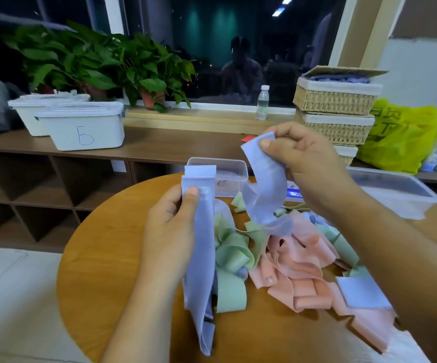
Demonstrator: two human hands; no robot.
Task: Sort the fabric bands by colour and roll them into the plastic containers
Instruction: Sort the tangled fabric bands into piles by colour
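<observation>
Two grips clamp blue fabric: my left grip (170,231) pinches one blue band (201,258) hanging, my right grip (311,163) holds a second band (267,189) up from the mixed pile (298,260) on the counter (107,271) (to separate colours, I judge); beyond stands a clear container (229,183).

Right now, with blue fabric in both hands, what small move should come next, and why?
Probably raise the right hand to draw its blue band out of the pile: its lower end lies among the pink bands and green bands, so it cannot be rolled yet. The left hand holds another blue length.
</observation>
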